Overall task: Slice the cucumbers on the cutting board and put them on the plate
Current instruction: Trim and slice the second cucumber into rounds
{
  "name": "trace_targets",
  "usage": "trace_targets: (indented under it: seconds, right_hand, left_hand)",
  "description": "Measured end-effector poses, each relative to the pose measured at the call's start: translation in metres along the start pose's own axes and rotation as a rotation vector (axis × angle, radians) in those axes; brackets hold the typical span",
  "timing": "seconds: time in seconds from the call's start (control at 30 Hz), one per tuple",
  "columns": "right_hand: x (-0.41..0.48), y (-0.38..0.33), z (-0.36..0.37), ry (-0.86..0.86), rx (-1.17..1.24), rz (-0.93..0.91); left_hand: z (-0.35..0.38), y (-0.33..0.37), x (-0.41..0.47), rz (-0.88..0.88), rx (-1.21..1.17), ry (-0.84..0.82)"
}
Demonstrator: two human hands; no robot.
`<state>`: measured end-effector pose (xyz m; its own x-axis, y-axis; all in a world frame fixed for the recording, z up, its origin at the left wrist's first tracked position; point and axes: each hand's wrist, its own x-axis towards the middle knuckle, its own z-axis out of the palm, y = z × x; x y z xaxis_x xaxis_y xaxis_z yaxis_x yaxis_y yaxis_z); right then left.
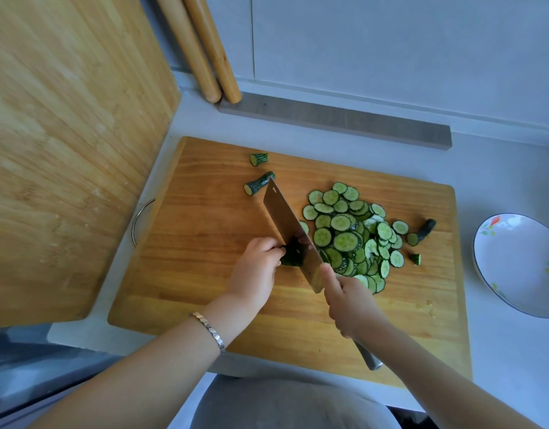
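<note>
A wooden cutting board [205, 230] lies on the grey counter. My left hand [257, 267] holds down a short dark cucumber stub [291, 258] with curled fingers. My right hand [347, 301] grips the handle of a cleaver [290, 230], whose blade stands against the stub's right side. A heap of cucumber slices [350, 239] lies right of the blade. Cucumber end pieces [258, 183] lie at the back of the board, another end piece [425, 230] sits right of the heap. A white flowered plate [514, 267] sits off the board at the right, with nothing on it.
A second large wooden board [65, 150] leans at the left, close to the cutting board's metal handle [137, 221]. Two wooden rolling pins [202, 48] lean on the wall behind. A grey strip [335, 119] lies along the back of the counter.
</note>
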<state>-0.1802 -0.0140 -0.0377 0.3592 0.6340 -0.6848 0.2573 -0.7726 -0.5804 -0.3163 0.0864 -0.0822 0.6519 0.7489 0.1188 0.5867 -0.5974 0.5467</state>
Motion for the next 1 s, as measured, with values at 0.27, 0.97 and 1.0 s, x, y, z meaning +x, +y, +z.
trace_targets:
  seconds: [0.27, 0.97, 1.0]
  right_hand:
    - [-0.001, -0.002, -0.005, 0.003, 0.236, 0.093]
    - [-0.003, 0.001, -0.003, 0.019, -0.040, 0.002]
    - [0.000, 0.002, 0.000, 0.019, -0.046, 0.005]
  left_hand:
    - [0.000, -0.003, -0.003, -0.048, -0.025, -0.005]
    - [0.002, 0.001, 0.003, 0.010, -0.023, -0.027]
    - [0.002, 0.000, 0.003, 0.012, -0.017, -0.029]
